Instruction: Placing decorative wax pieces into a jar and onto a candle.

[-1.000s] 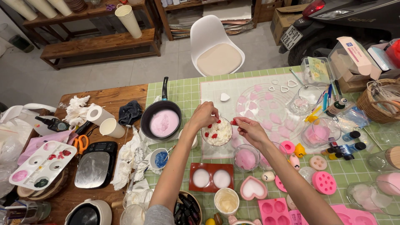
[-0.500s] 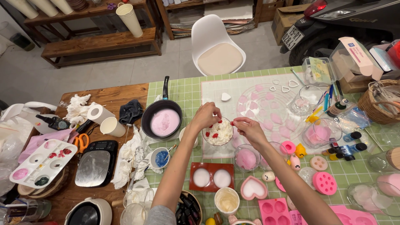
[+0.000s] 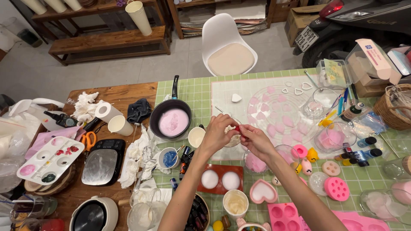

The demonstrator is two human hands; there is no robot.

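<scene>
Nearby, pink-striped white box (image 3: 371,53) top-right.

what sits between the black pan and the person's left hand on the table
A small cream paper cup stands between the black pan and the left hand, seen in the head view.

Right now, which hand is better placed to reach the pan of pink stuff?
Left, probably. The left hand is on the side of the black pan, which sits just beside it, while the right hand would have to cross over.
</scene>
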